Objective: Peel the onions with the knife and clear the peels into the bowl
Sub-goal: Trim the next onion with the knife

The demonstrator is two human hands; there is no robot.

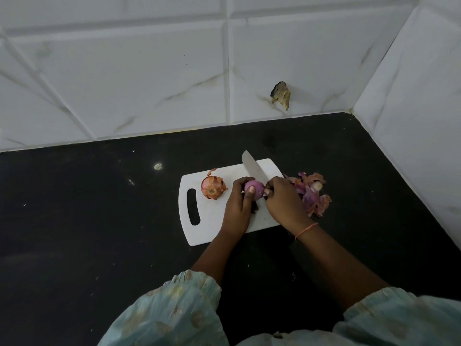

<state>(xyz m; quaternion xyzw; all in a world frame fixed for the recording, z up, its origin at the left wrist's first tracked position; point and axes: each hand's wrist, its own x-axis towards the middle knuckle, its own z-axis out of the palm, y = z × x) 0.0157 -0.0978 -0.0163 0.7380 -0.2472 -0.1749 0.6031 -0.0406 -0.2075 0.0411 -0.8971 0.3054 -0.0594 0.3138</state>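
Note:
My left hand (239,201) grips a peeled purple onion (257,188) over the white cutting board (214,221). My right hand (282,198) holds the knife (253,167), whose blade points up and away past the onion; its handle is hidden in my fist. An unpeeled brown onion (212,187) sits on the left part of the board. A heap of purple and brown peels (313,193) lies on the counter just right of the board. No bowl is in view.
The black counter (99,221) meets white tiled walls at the back and right, forming a corner at the upper right. A chipped spot (281,94) marks the back wall. My pale green sleeves fill the bottom of the view.

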